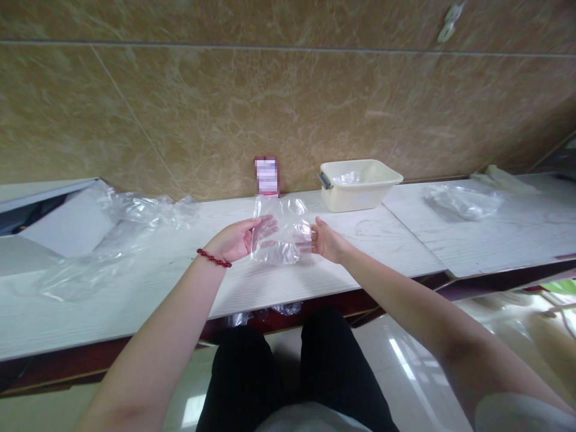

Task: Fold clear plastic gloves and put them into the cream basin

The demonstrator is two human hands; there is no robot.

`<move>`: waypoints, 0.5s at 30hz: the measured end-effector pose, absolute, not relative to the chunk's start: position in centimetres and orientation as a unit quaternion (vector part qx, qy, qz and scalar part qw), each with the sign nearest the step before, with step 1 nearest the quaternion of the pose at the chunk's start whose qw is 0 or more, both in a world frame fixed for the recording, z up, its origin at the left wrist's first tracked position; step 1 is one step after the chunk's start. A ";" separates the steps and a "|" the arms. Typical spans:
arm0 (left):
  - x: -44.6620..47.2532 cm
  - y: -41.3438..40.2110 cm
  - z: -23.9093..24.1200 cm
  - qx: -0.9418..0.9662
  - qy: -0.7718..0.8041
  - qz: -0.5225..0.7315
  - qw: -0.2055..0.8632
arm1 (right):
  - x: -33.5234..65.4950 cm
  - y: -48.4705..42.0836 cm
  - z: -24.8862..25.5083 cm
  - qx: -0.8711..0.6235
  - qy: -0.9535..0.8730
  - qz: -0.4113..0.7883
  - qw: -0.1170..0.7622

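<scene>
A small clear plastic bag [279,231] is held up above the white tabletop [180,282] between both hands. My left hand [238,239], with a red bead bracelet on its wrist, grips the bag's left edge, its fingers showing through the film. My right hand [324,241] pinches the bag's right edge. The bag looks crumpled and see-through; whether anything is inside I cannot tell.
A cream plastic tub [360,183] with some clear film in it stands at the back, right of a small red box [266,176] against the marble wall. Loose clear plastic [130,222] lies at the left, another clear bag [463,201] at the right. My dark-trousered knees are below the table edge.
</scene>
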State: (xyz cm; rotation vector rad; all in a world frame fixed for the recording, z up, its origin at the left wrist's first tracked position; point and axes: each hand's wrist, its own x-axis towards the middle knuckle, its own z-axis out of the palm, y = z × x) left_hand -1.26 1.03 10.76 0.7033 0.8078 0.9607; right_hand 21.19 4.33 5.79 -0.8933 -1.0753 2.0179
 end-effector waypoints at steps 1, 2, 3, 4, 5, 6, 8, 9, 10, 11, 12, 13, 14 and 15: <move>-1.5 1.7 10.1 0.308 0.367 0.447 0.756 | 20.9 4.8 5.9 -0.341 -0.418 0.776 0.327; -1.8 2.4 9.4 0.295 0.364 0.454 0.758 | 20.5 5.4 6.0 -0.343 -0.428 0.774 0.317; -2.1 3.1 8.7 0.283 0.362 0.460 0.760 | 20.1 6.1 6.1 -0.348 -0.442 0.769 0.304; -2.4 3.9 8.0 0.272 0.361 0.467 0.760 | 19.5 6.8 6.1 -0.354 -0.456 0.763 0.291; -2.7 4.7 7.3 0.262 0.360 0.473 0.761 | 18.9 7.6 6.1 -0.363 -0.468 0.757 0.277; -3.1 5.5 6.6 0.252 0.360 0.480 0.760 | 18.3 8.4 6.0 -0.371 -0.475 0.753 0.264; -3.7 6.9 5.2 0.234 0.362 0.490 0.757 | 17.1 9.8 5.7 -0.383 -0.482 0.750 0.241; -4.0 7.4 4.6 0.228 0.364 0.494 0.756 | 16.6 10.4 5.5 -0.388 -0.482 0.750 0.234; -4.3 7.8 4.0 0.224 0.366 0.498 0.754 | 16.2 10.9 5.2 -0.392 -0.481 0.749 0.231; -4.5 8.1 3.5 0.225 0.369 0.501 0.750 | 15.9 11.3 4.8 -0.397 -0.479 0.748 0.231; -4.7 8.3 3.0 0.232 0.372 0.501 0.746 | 15.7 11.6 4.4 -0.402 -0.476 0.746 0.234; -4.8 8.4 2.6 0.243 0.377 0.499 0.742 | 15.5 11.9 4.0 -0.405 -0.474 0.744 0.239; -4.9 8.5 2.3 0.258 0.382 0.493 0.738 | 15.5 12.1 3.6 -0.406 -0.472 0.742 0.247; -4.9 8.5 2.1 0.274 0.385 0.485 0.736 | 15.5 12.2 3.3 -0.404 -0.472 0.741 0.255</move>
